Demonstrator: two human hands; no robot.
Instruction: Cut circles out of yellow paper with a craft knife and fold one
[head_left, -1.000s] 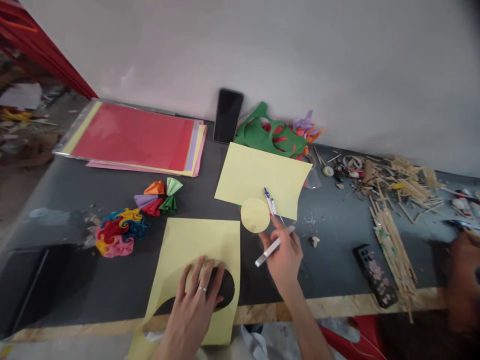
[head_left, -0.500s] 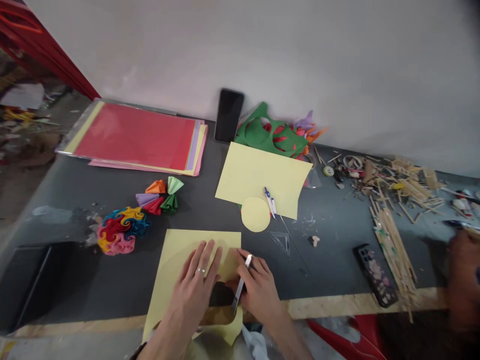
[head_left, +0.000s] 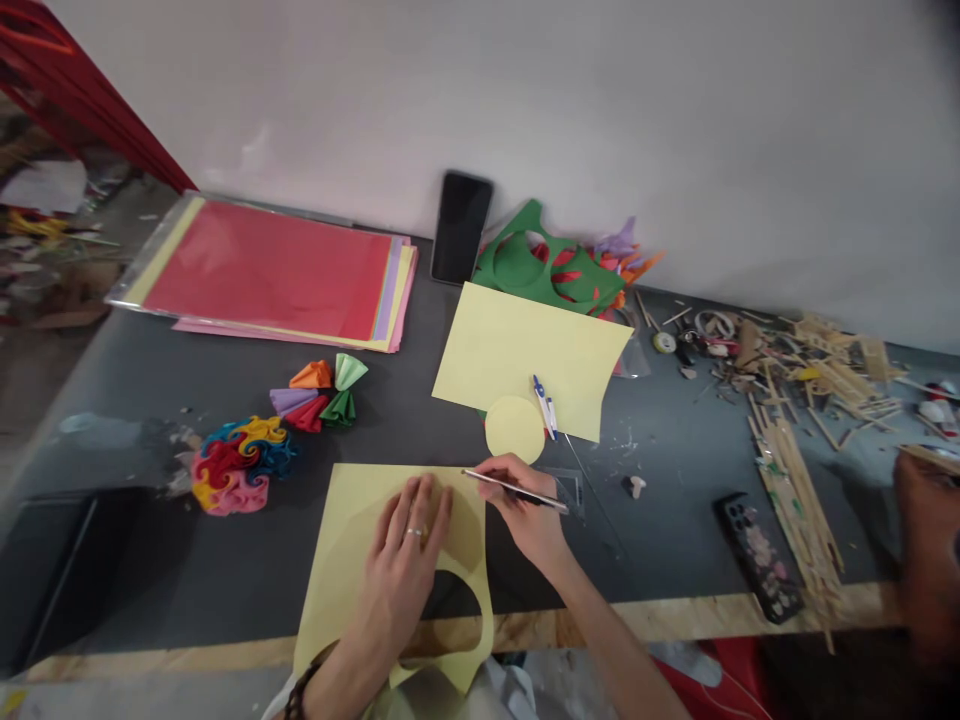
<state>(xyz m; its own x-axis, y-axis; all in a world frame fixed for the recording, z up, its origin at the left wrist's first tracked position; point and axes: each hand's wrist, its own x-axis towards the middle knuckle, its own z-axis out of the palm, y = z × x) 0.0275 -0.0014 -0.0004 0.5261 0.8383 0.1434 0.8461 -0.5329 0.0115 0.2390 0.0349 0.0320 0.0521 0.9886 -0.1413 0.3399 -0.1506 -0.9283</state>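
Observation:
My left hand (head_left: 401, 575) lies flat on a yellow paper sheet (head_left: 334, 545), fingers stretched out and pressing it to the table. The sheet has a large round hole near its lower right and overhangs the front edge. My right hand (head_left: 531, 515) grips a slim silver craft knife (head_left: 546, 498) like a pen. The knife's tip points left, near the sheet's upper right edge; I cannot tell if it touches the paper. Just beyond this hand lies a cut yellow paper circle (head_left: 514, 430). A clear set square (head_left: 571, 490) is partly hidden behind the right hand.
Beyond lie another yellow sheet (head_left: 517, 345) with a compass (head_left: 545, 405), green paper offcuts (head_left: 517, 262) and a phone (head_left: 461, 228). Paper packs (head_left: 277, 270) and folded paper pieces (head_left: 244, 460) are leftward. Wooden sticks (head_left: 795, 490), a floral-cased phone (head_left: 759, 560) and another person's hand (head_left: 926, 530) are rightward.
My right hand has moved up from beside the hole to the sheet's upper right edge. The knife has swung from steep to nearly level. The round hole is now uncovered. My left hand stays flat.

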